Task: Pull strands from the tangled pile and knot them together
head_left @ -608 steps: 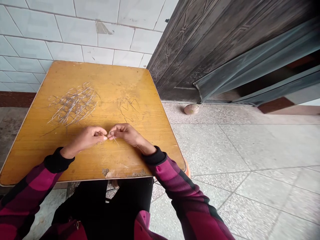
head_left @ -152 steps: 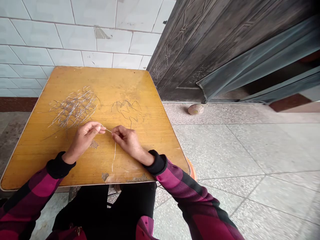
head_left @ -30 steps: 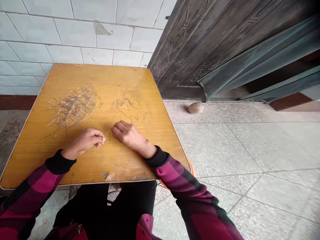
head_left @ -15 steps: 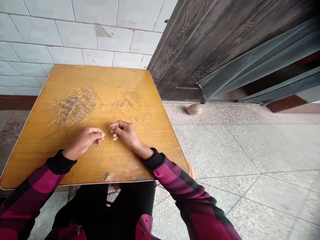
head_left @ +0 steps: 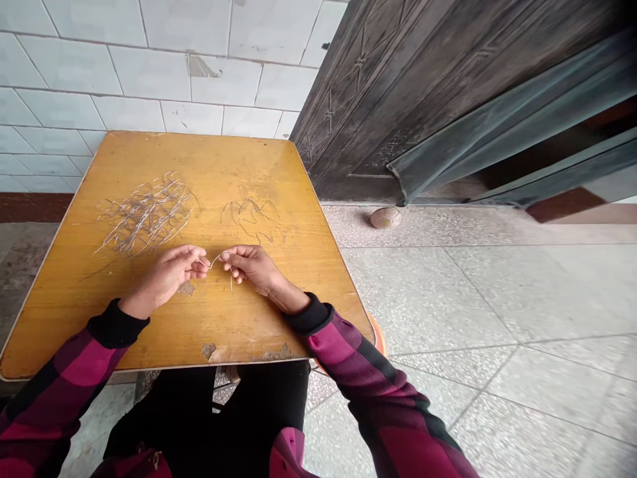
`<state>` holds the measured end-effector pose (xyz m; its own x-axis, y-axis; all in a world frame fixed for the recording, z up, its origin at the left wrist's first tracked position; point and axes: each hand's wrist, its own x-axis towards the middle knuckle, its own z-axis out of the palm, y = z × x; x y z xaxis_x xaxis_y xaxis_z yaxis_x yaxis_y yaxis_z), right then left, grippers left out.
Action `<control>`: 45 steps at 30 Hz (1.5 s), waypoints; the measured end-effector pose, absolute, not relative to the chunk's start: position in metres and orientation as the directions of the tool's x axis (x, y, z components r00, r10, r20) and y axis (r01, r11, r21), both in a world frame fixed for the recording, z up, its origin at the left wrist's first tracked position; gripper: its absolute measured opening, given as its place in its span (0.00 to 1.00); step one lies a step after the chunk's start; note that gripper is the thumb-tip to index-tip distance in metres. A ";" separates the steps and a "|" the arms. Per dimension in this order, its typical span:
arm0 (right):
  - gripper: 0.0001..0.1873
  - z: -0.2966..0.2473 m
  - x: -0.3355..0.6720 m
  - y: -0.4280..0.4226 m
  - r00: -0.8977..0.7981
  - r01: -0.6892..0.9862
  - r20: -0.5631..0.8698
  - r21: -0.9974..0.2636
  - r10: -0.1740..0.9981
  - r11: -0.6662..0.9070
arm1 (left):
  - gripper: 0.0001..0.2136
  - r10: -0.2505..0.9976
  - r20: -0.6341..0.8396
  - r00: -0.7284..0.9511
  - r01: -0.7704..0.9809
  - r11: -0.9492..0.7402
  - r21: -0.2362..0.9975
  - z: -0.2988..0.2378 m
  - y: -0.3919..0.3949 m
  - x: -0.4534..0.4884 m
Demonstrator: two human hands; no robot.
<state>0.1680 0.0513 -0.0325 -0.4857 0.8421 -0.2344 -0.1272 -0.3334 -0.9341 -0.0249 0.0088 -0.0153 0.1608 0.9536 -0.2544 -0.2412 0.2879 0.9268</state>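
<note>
Between my two hands runs a thin, bent piece of wire (head_left: pixel 215 259), held above the wooden table (head_left: pixel 239 312). My left hand (head_left: pixel 176 269) pinches one end between thumb and fingers. My right hand (head_left: pixel 253 269) grips it further along, and the other end hangs down below those fingers. Beyond my left hand lies a tangled heap of silvery wires (head_left: pixel 149 216). A smaller, loose group of curved dark wires (head_left: pixel 253 216) rests past my right hand.
A white tiled wall (head_left: pixel 149 73) borders the table's far edge. To the right are a dark carved door (head_left: pixel 378 86) with a grey-green curtain (head_left: pixel 497 139), and a rounded stone (head_left: pixel 385 218) on the speckled floor (head_left: pixel 423 305). The table's front edge is chipped.
My left hand has risen slightly and its fingers have shifted on the wire. The wire between the hands is now more sharply bent. The view has moved a little.
</note>
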 end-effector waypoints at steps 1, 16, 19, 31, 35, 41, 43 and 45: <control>0.16 -0.033 0.168 0.052 -0.468 -0.146 -0.235 -0.930 0.852 -0.336 | 0.14 0.969 -0.214 0.123 -0.278 0.240 0.930 -0.016 0.009 -0.024; 0.09 -0.030 0.171 0.045 -0.506 0.249 0.441 -0.748 0.741 0.616 | 0.17 0.994 0.037 0.102 0.147 -0.052 0.988 -0.025 0.009 -0.023; 0.08 -0.029 0.167 0.041 -0.573 0.287 0.446 -0.677 0.688 0.678 | 0.16 0.989 0.049 0.136 0.186 -0.074 0.980 -0.026 0.009 -0.019; 0.10 -0.022 0.161 0.031 -0.477 0.493 0.168 -0.762 0.863 0.421 | 0.09 0.975 0.194 0.110 0.377 -0.222 0.899 -0.027 0.003 -0.013; 0.11 -0.022 0.160 0.031 -0.458 0.516 0.140 -0.763 0.878 0.390 | 0.09 0.978 0.157 0.139 0.382 -0.199 0.903 -0.024 0.003 -0.013; 0.11 -0.022 0.158 0.032 -0.442 0.525 0.180 -0.742 0.879 0.416 | 0.10 0.981 0.086 0.172 0.326 -0.139 0.935 -0.020 0.001 -0.009; 0.10 -0.022 0.157 0.032 -0.437 0.539 0.177 -0.733 0.882 0.415 | 0.10 0.982 0.071 0.174 0.312 -0.123 0.942 -0.021 0.001 -0.008; 0.10 -0.021 0.156 0.031 -0.440 0.540 0.175 -0.732 0.881 0.415 | 0.10 0.983 0.065 0.170 0.304 -0.115 0.946 -0.022 0.000 -0.007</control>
